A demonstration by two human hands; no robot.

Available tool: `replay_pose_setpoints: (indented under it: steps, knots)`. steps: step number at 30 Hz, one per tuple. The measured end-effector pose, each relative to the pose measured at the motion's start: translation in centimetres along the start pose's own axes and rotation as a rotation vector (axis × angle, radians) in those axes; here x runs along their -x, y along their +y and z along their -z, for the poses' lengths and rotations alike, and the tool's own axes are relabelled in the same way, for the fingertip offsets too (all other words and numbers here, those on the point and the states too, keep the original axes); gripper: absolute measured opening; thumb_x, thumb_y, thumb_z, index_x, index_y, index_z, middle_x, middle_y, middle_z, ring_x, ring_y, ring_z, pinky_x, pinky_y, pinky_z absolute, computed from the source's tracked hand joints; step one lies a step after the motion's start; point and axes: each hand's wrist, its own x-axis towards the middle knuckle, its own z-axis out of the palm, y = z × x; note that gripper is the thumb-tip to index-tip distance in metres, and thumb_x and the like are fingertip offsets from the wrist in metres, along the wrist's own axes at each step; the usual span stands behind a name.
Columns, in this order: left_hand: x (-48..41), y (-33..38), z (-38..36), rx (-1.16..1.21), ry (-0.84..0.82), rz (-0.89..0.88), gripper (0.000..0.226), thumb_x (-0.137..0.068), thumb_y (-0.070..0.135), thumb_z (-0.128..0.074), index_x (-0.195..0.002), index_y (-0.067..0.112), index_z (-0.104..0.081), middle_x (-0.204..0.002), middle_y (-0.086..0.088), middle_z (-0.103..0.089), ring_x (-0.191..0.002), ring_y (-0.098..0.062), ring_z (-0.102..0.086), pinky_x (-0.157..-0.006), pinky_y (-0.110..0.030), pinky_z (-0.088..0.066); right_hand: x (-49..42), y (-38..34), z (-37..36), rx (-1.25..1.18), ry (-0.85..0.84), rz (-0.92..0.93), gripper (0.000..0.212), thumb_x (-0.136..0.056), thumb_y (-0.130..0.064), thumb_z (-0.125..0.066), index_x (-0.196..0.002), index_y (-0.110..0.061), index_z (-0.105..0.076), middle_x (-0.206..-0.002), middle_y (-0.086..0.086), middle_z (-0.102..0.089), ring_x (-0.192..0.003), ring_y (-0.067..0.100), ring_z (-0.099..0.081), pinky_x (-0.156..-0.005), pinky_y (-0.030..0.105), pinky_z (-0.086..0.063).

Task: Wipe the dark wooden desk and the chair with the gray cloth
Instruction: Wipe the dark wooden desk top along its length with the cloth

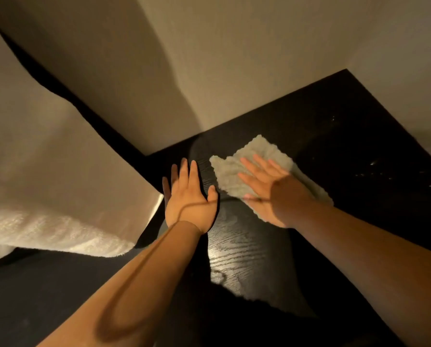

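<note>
While my right hand (264, 186) lies flat on the gray cloth (257, 151), fingers (252, 164) straight and spread, pressing it onto the dark bench (334, 136) near the wall (234, 58), my left hand (188, 196) rests palm down just beside the cloth, fingers straight, slightly apart, holding nothing.

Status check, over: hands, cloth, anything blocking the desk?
Left hand flat on desk, fingers straight. Right hand pressing gray cloth flat on desk. Only pale specks lie right of cloth.
</note>
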Motion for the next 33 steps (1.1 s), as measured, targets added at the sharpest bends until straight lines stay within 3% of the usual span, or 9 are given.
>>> replay_pose_setpoints:
  steps: [3, 6, 8, 11, 13, 16, 20, 28, 33]
  knots:
    - [-0.1, 0.1, 0.2, -0.004, -0.003, -0.003, 0.081, -0.099, 0.057, -0.037, -0.168, 0.024, -0.009, -0.176, 0.002, -0.002, -0.162, -0.021, 0.007, -0.130, -0.049, 0.005, -3.0, 2.2, 0.9, -0.049, 0.138, -0.282, 0.077, -0.101, -0.058, -0.008, -0.166, -0.021, -0.025, -0.175, 0.009, -0.010, -0.161, 0.031, -0.008, -0.131, 0.048, -0.008]
    - [-0.1, 0.1, 0.1, -0.026, 0.007, -0.005, 0.081, -0.099, 0.058, -0.036, -0.168, 0.024, -0.009, -0.176, 0.001, -0.003, -0.162, -0.022, 0.006, -0.131, -0.049, 0.003, -4.9, 1.2, 1.4, -0.080, 0.133, -0.460, 0.071, -0.104, -0.055, -0.009, -0.167, -0.022, -0.013, -0.176, 0.008, -0.003, -0.161, 0.033, -0.002, -0.131, 0.050, -0.003]
    - [0.0, 0.1, 0.2, -0.022, 0.001, 0.002, 0.081, -0.099, 0.058, -0.036, -0.168, 0.024, -0.010, -0.176, 0.002, -0.003, -0.162, -0.022, 0.006, -0.131, -0.049, 0.004, -4.4, -0.9, 1.3, -0.134, 0.083, -0.363, 0.070, -0.104, -0.054, -0.007, -0.167, -0.025, -0.001, -0.176, 0.007, 0.007, -0.161, 0.033, 0.007, -0.130, 0.050, 0.002]
    - [0.1, 0.1, 0.1, -0.007, 0.003, 0.004, 0.080, -0.100, 0.058, -0.037, -0.168, 0.025, -0.010, -0.176, 0.003, -0.002, -0.162, -0.020, 0.008, -0.131, -0.048, 0.005, -1.8, -3.4, 0.2, -0.130, 0.112, -0.083, 0.072, -0.102, -0.058, -0.011, -0.167, -0.028, -0.016, -0.176, 0.002, 0.002, -0.162, 0.027, 0.006, -0.131, 0.048, -0.002]
    - [0.1, 0.0, 0.0, -0.011, 0.024, -0.008, 0.080, -0.100, 0.059, -0.035, -0.168, 0.025, -0.011, -0.176, 0.003, -0.004, -0.162, -0.020, 0.007, -0.131, -0.048, 0.004, -2.0, -1.7, 0.3, -0.078, 0.006, 0.028, 0.078, -0.095, -0.067, 0.000, -0.166, -0.033, -0.005, -0.172, -0.004, 0.020, -0.160, 0.022, 0.019, -0.130, 0.045, 0.006]
    - [-0.2, 0.0, -0.1, -0.024, 0.033, -0.010, 0.081, -0.096, 0.059, -0.034, -0.167, 0.025, -0.013, -0.176, 0.002, -0.006, -0.162, -0.021, 0.004, -0.131, -0.048, 0.003, -4.6, 2.6, 1.3, -0.010, 0.043, -0.143, 0.088, -0.090, -0.067, 0.010, -0.168, -0.028, -0.005, -0.173, 0.001, 0.019, -0.160, 0.024, 0.018, -0.129, 0.044, 0.008]
    - [-0.2, 0.0, -0.1, -0.028, 0.036, -0.006, 0.080, -0.097, 0.059, -0.035, -0.167, 0.026, -0.014, -0.176, 0.003, -0.007, -0.162, -0.020, 0.003, -0.131, -0.048, 0.002, -6.4, 3.6, 2.0, -0.080, 0.127, -0.434, 0.073, -0.105, -0.059, -0.010, -0.168, -0.023, -0.003, -0.176, 0.006, 0.007, -0.162, 0.029, 0.008, -0.131, 0.047, 0.003]
    - [0.1, -0.1, 0.1, 0.028, 0.047, -0.030, 0.080, -0.097, 0.057, -0.038, -0.167, 0.024, -0.016, -0.176, 0.001, -0.008, -0.162, -0.021, 0.003, -0.131, -0.048, 0.002, -3.8, -1.1, 1.3, -0.109, 0.118, 0.025, 0.073, -0.102, -0.063, -0.018, -0.164, -0.027, -0.029, -0.176, 0.001, -0.009, -0.162, 0.024, -0.002, -0.131, 0.046, -0.008]
    - [-0.1, 0.1, 0.0, -0.001, 0.059, -0.018, 0.079, -0.097, 0.055, -0.040, -0.166, 0.025, -0.018, -0.175, 0.001, -0.011, -0.162, -0.023, 0.000, -0.131, -0.050, -0.001, -9.3, 3.3, 3.4, -0.138, 0.131, -0.306, 0.070, -0.106, -0.058, -0.014, -0.168, -0.026, -0.010, -0.176, 0.001, 0.005, -0.161, 0.025, 0.010, -0.130, 0.044, 0.004]
